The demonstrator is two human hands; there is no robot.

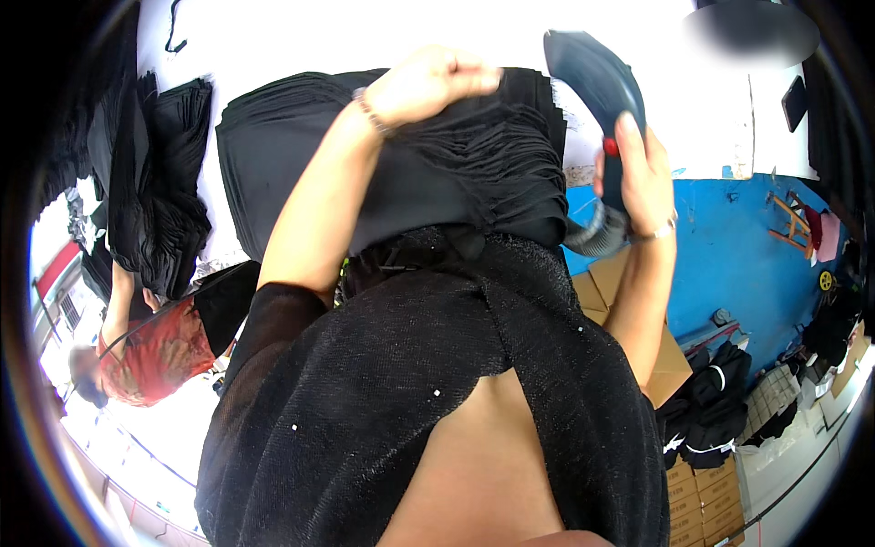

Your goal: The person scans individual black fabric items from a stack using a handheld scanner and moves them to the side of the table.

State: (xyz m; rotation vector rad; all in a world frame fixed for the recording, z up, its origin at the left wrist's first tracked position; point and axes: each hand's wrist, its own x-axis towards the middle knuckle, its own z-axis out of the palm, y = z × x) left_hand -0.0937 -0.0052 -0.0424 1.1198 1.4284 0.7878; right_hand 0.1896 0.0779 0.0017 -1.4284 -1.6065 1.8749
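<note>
A thick stack of black fabric pieces [401, 196] lies on the white table before me, its right-hand layers wrinkled and fanned. My left hand [433, 87] hovers at the far part of the stack, slightly blurred. Its fingers are pressed together, and anything between them is too small to make out. To the right of the stack, my right hand [645, 178] is wrapped round a dark handheld tool [597, 73] with a broad curved nozzle and a red button. A ribbed grey hose [602, 232] shows below that hand. The nozzle points up and left, above the white tabletop.
More black fabric [173, 173] is piled at the left, near another person in a red patterned top [159, 356]. A phone [795, 103] lies at the table's right end. Cardboard boxes [702, 501] and black bundles [715, 401] stand lower right, by the blue floor [702, 255].
</note>
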